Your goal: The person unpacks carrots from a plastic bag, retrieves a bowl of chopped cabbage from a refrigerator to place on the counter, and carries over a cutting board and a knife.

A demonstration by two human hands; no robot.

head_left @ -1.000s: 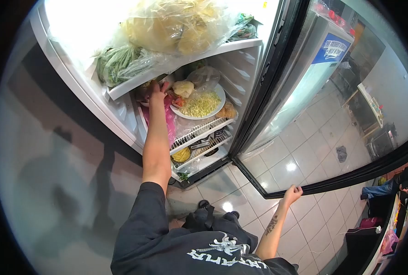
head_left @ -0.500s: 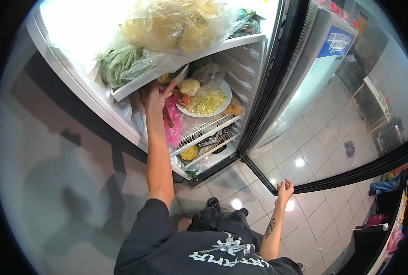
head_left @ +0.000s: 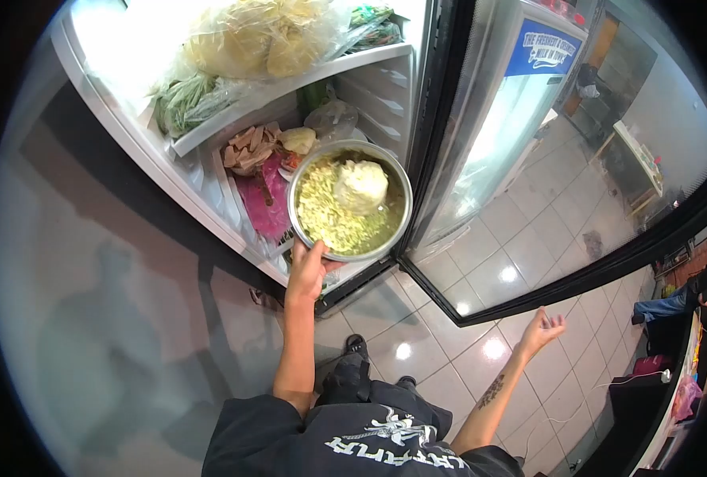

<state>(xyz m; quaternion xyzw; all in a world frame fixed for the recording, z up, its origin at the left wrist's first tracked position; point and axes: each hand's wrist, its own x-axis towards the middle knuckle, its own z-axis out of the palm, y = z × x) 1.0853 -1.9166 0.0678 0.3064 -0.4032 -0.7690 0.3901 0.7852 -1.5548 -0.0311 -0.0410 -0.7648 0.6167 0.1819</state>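
Reads "THE FRESHEST" and "MILK IN TOWN" on blue rectangular sign (head_left: 550,52) beyond black-framed glass door (head_left: 496,312). Printed white across black T-shirt (head_left: 321,421), not surely legible. Gripping round silvery metal bowl (head_left: 408,195) by near rim with left hand (head_left: 307,274), before open white fridge (head_left: 381,103). Filled with pale yellow-green chopped food (head_left: 321,211). With right hand (head_left: 541,330) released, loosely curled near door.

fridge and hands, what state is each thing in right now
fridge, lit inside
fridge door, open
left hand, gripping the metal bowl
metal bowl, part filled with chopped food and a pale lump
right hand, loosely curled, nothing seen in it
clear bag, bulging
leafy greens, partly covered by clear plastic
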